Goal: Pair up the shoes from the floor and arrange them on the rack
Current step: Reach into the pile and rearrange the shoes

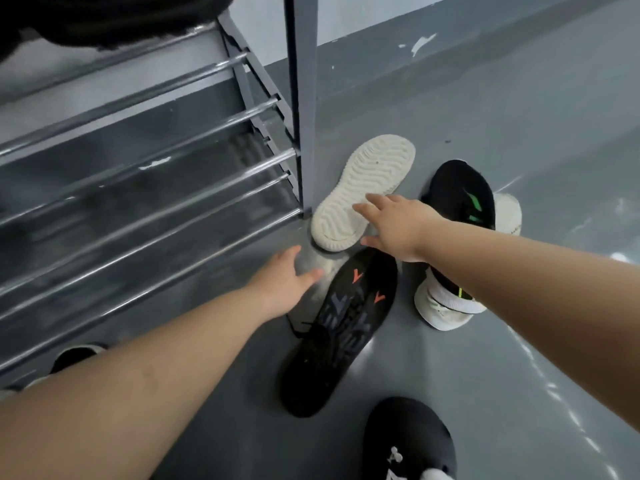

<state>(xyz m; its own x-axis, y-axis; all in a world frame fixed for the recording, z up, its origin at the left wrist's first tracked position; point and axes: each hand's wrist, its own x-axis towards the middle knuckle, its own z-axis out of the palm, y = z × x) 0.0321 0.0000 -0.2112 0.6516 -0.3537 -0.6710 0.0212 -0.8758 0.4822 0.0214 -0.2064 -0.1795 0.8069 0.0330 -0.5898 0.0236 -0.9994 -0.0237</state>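
Note:
A white shoe (363,188) lies sole-up on the grey floor, right beside the rack's upright post (304,109). My right hand (394,226) is spread open over its heel end, fingers straight. A black shoe (339,330) with orange marks on its sole lies sole-up just below. To its left, my left hand (284,285) hovers open above the floor. A black shoe with green accents and a white sole (460,202) lies to the right, partly under my right forearm. The metal-bar rack (138,188) fills the left.
A black shoe with a white logo (408,441) sits at the bottom edge. Another dark shoe (76,355) shows at the lower left, under the rack's lowest bars. A dark object (104,19) rests on the top shelf. Bare grey floor stretches to the right.

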